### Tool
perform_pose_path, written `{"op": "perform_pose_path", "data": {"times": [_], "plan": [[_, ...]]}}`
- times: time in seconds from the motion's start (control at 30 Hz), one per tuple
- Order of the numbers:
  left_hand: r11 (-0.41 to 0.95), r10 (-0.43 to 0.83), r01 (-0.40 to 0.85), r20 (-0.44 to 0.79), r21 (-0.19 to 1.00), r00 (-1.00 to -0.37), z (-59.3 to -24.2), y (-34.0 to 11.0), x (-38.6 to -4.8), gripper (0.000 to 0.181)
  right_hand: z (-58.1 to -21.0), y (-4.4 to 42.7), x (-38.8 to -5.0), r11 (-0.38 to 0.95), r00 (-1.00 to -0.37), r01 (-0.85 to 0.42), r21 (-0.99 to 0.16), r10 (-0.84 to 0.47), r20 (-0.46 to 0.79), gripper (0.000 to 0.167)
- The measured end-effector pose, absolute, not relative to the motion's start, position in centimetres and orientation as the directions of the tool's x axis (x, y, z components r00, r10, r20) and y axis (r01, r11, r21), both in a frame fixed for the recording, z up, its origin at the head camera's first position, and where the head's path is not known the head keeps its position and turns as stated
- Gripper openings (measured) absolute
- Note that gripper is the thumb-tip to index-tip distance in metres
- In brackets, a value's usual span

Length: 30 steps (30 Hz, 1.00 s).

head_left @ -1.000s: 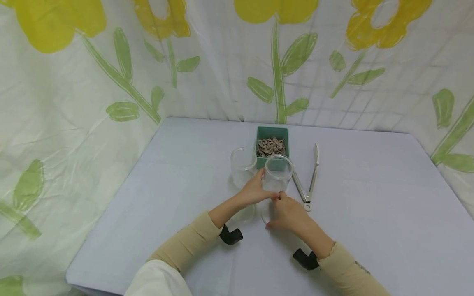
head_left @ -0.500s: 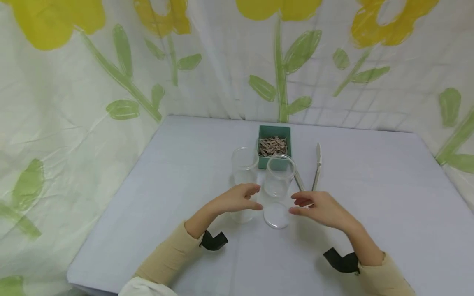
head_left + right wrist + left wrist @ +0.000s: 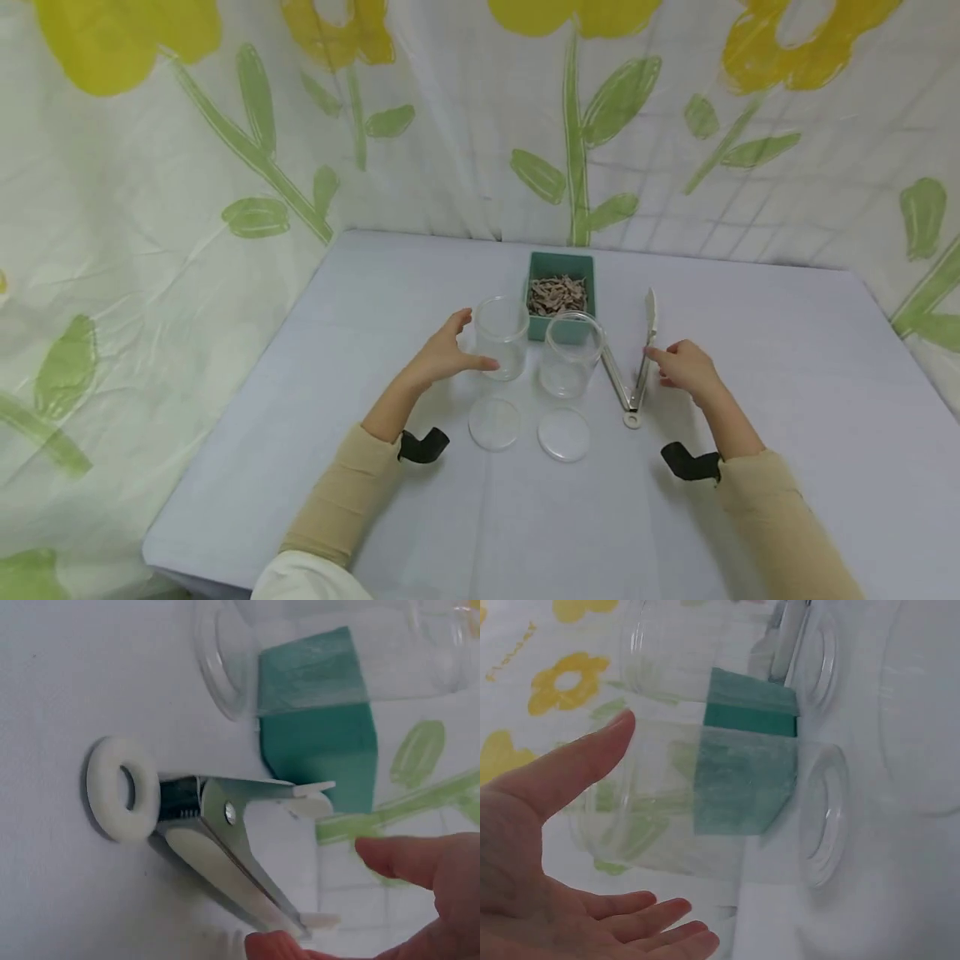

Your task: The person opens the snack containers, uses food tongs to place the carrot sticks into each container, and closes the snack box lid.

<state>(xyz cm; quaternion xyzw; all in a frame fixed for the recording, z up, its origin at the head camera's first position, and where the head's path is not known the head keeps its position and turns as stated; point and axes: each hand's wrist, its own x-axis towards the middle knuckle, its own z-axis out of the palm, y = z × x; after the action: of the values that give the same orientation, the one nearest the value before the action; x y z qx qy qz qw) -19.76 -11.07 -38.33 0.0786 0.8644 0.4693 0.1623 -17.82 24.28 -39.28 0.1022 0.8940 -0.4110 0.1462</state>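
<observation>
Thumb and fingers of my left hand point(image 3: 442, 352) are spread around the left clear jar point(image 3: 501, 342); in the left wrist view that hand point(image 3: 577, 847) is beside the jar point(image 3: 705, 802), with a gap to its palm. The right clear jar point(image 3: 566, 367) stands next to it. My right hand point(image 3: 688, 368) is at the right arm of the metal tongs point(image 3: 637, 392); in the right wrist view the hand point(image 3: 420, 900) is spread near the open tongs point(image 3: 225, 817), contact unclear. A green box point(image 3: 562, 330) holds brown dried pieces point(image 3: 557, 295).
Two round clear lids, one left point(image 3: 495, 423) and one right point(image 3: 564, 434), lie in front of the jars on the pale table point(image 3: 337, 350). A flower-painted curtain point(image 3: 450, 125) hangs behind the table.
The hands have moved apart from the right jar. My left hand went left and forward to the left jar; my right hand let go and moved right to the tongs.
</observation>
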Motion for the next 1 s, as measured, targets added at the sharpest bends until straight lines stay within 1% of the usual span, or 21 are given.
{"op": "perform_pose_path", "data": {"times": [0.07,0.13,0.23,0.3,0.37,0.47,0.6,0.7,0.8,0.87,0.9,1.0], "plan": [[0.451,0.295,-0.055,-0.207,0.891,-0.933,-39.0,-10.5,-20.2,0.101,-39.9,23.7,-18.4,0.686,-0.917,0.323,-0.652,0.056,-0.395,0.065],[0.389,0.289,-0.080,-0.204,0.918,-0.935,-39.7,-9.9,-20.5,0.103,-40.5,23.0,-18.9,0.714,-0.908,0.328,-0.619,0.057,-0.415,0.070],[0.346,0.272,-0.098,-0.200,0.933,-0.941,-40.5,-9.0,-20.8,0.104,-41.1,22.2,-19.2,0.751,-0.914,0.318,-0.579,0.080,-0.398,0.079],[0.337,0.256,-0.101,-0.195,0.936,-0.947,-40.8,-8.6,-20.9,0.103,-41.4,21.6,-19.4,0.782,-0.921,0.313,-0.539,0.112,-0.373,0.079],[0.338,0.234,-0.099,-0.186,0.936,-0.954,-41.0,-8.3,-20.9,0.097,-41.4,21.2,-19.5,0.808,-0.928,0.302,-0.507,0.128,-0.349,0.074],[0.352,0.208,-0.099,-0.181,0.931,-0.961,-41.0,-8.2,-20.9,0.088,-41.4,21.2,-19.6,0.842,-0.932,0.272,-0.465,0.112,-0.344,0.057],[0.434,0.185,-0.094,-0.191,0.896,-0.964,-40.6,-8.5,-20.6,0.074,-40.7,22.7,-19.2,0.858,-0.942,0.215,-0.467,0.056,-0.331,0.042],[0.484,0.165,-0.090,-0.191,0.871,-0.968,-40.2,-8.8,-20.5,0.070,-40.2,24.2,-18.9,0.862,-0.949,0.208,-0.463,0.064,-0.307,0.037],[0.476,0.159,-0.090,-0.186,0.875,-0.970,-39.9,-9.0,-20.5,0.074,-40.0,25.3,-18.7,0.851,-0.946,0.235,-0.470,0.090,-0.311,0.034],[0.464,0.158,-0.092,-0.185,0.881,-0.970,-39.7,-9.1,-20.6,0.077,-40.1,25.7,-18.7,0.838,-0.942,0.256,-0.483,0.104,-0.318,0.038],[0.457,0.158,-0.091,-0.181,0.885,-0.971,-39.6,-9.1,-20.7,0.079,-40.1,25.8,-18.6,0.828,-0.941,0.269,-0.493,0.116,-0.318,0.044],[0.435,0.151,-0.088,-0.169,0.896,-0.974,-39.5,-9.1,-20.9,0.081,-40.1,26.1,-18.7,0.800,-0.939,0.303,-0.518,0.158,-0.304,0.074]]}}
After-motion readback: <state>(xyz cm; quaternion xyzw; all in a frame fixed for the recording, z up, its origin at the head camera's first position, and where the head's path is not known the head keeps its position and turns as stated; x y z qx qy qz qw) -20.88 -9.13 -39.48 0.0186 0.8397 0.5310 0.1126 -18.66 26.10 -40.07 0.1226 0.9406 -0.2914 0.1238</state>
